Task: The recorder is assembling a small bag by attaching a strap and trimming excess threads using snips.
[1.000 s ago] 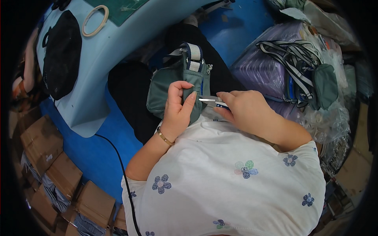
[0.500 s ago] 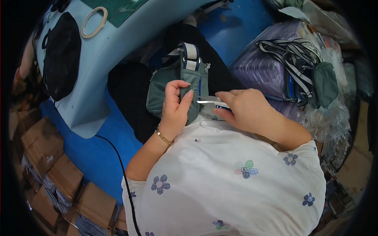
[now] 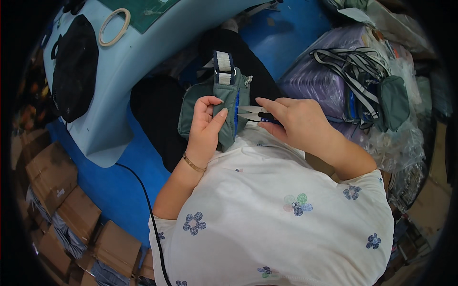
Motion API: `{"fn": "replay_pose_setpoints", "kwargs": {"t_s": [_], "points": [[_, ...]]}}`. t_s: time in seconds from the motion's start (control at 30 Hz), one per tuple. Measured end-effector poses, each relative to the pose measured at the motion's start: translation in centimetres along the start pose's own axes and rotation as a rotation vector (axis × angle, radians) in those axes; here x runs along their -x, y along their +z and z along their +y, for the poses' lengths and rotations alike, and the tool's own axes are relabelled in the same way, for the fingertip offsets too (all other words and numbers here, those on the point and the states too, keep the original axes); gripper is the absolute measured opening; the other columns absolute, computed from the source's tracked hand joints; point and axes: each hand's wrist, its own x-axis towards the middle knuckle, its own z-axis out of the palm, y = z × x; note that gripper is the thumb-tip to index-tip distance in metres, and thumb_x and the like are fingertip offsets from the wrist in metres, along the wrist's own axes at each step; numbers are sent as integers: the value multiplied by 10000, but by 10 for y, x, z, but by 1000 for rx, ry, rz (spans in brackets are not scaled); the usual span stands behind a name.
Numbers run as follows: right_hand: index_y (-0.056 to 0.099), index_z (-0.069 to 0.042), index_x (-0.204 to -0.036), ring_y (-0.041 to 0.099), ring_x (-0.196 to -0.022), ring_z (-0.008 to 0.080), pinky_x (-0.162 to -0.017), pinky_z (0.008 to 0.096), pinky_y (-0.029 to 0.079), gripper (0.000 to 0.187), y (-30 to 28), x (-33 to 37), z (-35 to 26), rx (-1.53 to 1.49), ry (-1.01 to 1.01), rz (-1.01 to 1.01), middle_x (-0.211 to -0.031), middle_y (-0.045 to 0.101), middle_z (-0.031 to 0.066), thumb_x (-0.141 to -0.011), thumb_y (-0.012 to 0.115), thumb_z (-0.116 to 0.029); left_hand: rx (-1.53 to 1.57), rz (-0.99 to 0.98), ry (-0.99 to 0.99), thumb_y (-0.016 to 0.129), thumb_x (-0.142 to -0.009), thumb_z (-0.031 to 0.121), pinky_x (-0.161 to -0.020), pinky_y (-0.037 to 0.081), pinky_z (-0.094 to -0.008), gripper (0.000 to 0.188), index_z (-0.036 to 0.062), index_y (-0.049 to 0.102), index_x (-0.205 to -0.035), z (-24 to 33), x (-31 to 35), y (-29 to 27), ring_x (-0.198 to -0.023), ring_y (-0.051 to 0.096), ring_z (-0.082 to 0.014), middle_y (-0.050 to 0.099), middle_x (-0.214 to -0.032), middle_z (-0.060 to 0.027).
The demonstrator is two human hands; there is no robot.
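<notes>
On my lap rests a grey-green bag with a white and navy strap looped at its top. A blue strip shows along its zip side. My left hand pinches the bag's edge between thumb and curled fingers. Thread snips sit in my right hand, their two blades spread and pointing at the blue strip. Whether a blade tip touches the fabric, I cannot tell.
A pale blue table stands at left with a black pouch, a tape roll and a green mat. To the right, plastic-wrapped purple stacks carry another green bag. Cardboard boxes lie lower left.
The snips' blades have spread apart and come closer to the bag. The bag has turned slightly, showing more blue strip. My left hand has shifted a little left.
</notes>
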Motion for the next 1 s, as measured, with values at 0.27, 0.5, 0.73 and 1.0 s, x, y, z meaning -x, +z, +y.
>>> {"fn": "replay_pose_setpoints", "kwargs": {"t_s": [0.27, 0.5, 0.73, 1.0], "points": [[700, -147, -897, 581, -695, 129, -571, 275, 455, 216, 3, -15, 19, 51, -452, 242, -832, 575, -31, -696, 620, -136, 16, -171, -42, 499, -897, -23, -833, 405, -200, 243, 48, 421, -1116, 11, 1, -20, -960, 476, -62, 491, -1076, -45], [708, -131, -912, 541, -642, 119, -502, 264, 411, 249, 1, -19, 10, 22, -602, 229, -832, 577, -21, -668, 662, -129, -151, -297, -67, 510, -894, -9, -755, 395, -171, 215, 34, 436, -1091, 23, 4, -20, -865, 466, -38, 493, -986, -13], [694, -129, -858, 546, -677, 124, -542, 272, 426, 161, -1, -18, 11, 208, -521, 201, -812, 548, -21, -705, 654, -160, -152, -328, -118, 505, -893, -21, -826, 412, -193, 226, 43, 425, -1094, 18, 5, -26, -949, 497, -65, 503, -1045, -40], [689, -122, -804, 557, -691, 137, -570, 284, 444, 94, -1, -15, 3, 134, -517, 148, -769, 533, -19, -742, 647, -178, -97, -340, -116, 503, -894, -17, -823, 414, -196, 213, 45, 430, -1084, 13, 3, -24, -936, 495, -66, 502, -1035, -36]]}}
